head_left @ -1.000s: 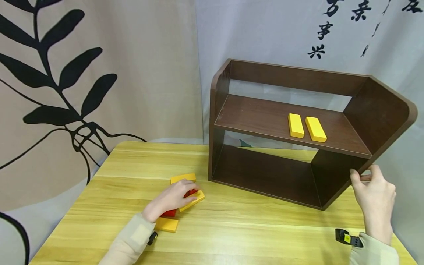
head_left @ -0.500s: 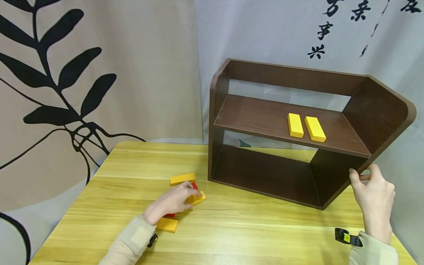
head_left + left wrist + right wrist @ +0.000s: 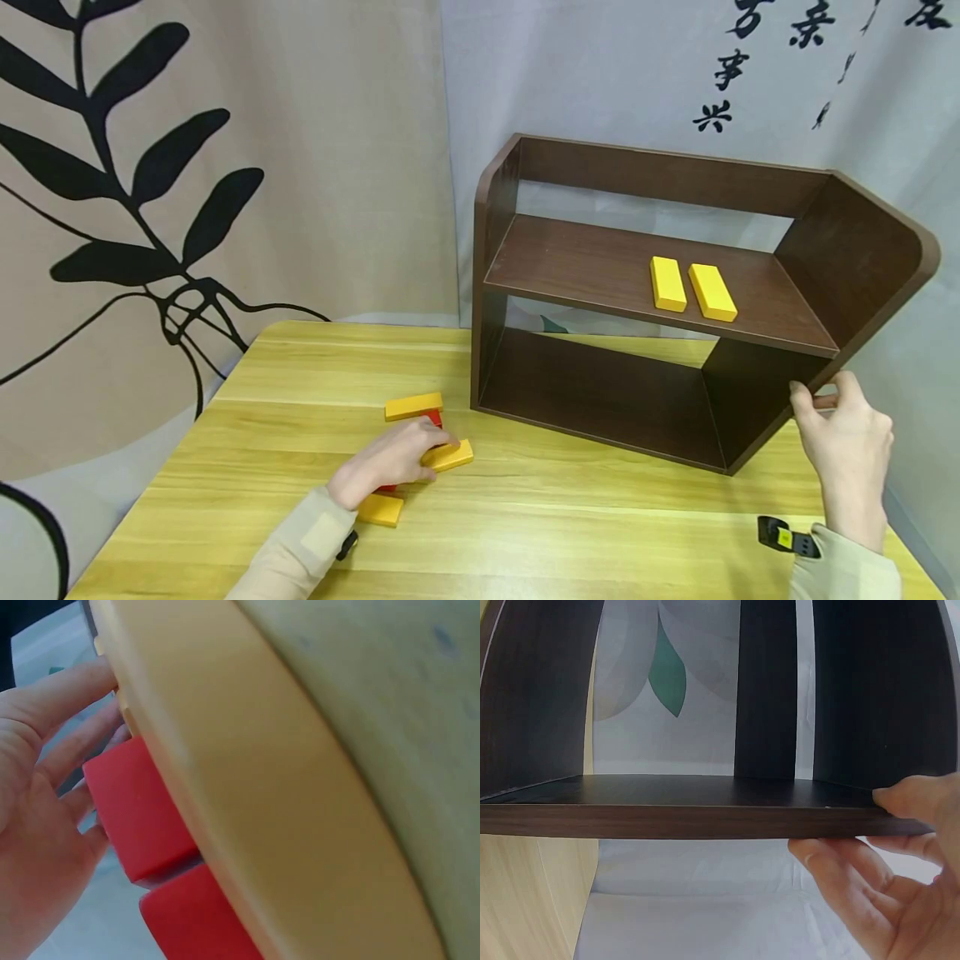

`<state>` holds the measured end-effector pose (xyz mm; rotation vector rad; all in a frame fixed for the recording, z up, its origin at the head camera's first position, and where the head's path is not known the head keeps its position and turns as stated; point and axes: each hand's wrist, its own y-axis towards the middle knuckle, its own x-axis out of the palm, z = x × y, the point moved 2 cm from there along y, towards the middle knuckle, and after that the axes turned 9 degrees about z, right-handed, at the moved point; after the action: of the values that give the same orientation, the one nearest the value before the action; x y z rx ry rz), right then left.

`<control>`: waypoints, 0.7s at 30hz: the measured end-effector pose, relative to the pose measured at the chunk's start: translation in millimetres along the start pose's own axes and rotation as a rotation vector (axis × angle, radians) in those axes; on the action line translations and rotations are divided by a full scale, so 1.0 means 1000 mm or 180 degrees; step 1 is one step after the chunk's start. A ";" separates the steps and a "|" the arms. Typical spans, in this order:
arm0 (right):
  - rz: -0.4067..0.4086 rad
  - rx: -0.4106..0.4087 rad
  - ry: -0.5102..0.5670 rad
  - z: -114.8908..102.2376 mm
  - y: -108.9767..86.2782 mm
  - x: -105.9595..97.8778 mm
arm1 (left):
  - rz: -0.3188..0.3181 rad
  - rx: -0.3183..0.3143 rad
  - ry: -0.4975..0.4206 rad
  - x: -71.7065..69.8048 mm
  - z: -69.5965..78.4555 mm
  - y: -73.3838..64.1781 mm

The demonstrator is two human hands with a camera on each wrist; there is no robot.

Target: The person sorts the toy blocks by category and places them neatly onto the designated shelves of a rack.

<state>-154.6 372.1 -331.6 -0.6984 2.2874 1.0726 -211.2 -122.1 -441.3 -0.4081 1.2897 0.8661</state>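
Note:
My left hand (image 3: pixel 397 457) pinches a yellow block (image 3: pixel 453 455) on the table, fingers over its top and thumb at the near side. A red block (image 3: pixel 433 417) peeks out behind the fingers, and another red block (image 3: pixel 387 488) shows only a sliver under the hand. One yellow block (image 3: pixel 412 406) lies beyond them, another yellow block (image 3: pixel 381 510) nearer the wrist. The left wrist view has a yellow block (image 3: pixel 247 787) and red blocks (image 3: pixel 139 810) close up. My right hand (image 3: pixel 851 454) grips the right side panel of a brown two-tier shelf (image 3: pixel 585 258), its thumb inside (image 3: pixel 915 796).
Two yellow blocks (image 3: pixel 712 293) lie side by side on the shelf's upper board. The lower board (image 3: pixel 600 396) is dark brown. Light wood table (image 3: pixel 562 517) spreads before the shelf; a printed curtain (image 3: pixel 360 167) hangs behind.
The yellow block under my left hand has shifted slightly right and toward me, away from the red block behind. My right hand keeps its grip on the shelf.

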 end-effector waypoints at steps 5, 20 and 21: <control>-0.0001 -0.0021 0.0003 -0.001 0.000 0.001 | -0.0121 0.0055 0.0029 0.000 0.000 0.001; -0.0006 -0.0028 0.0012 -0.002 0.000 0.000 | -0.0144 -0.0060 -0.0234 -0.003 0.002 0.002; -0.0013 -0.0023 0.0008 -0.002 0.000 0.000 | -0.0132 -0.0059 -0.0259 -0.003 0.002 0.002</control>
<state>-155.0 370.5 -329.9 -0.7075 2.2844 1.0791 -211.4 -120.3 -437.2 -0.4090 1.1954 0.8521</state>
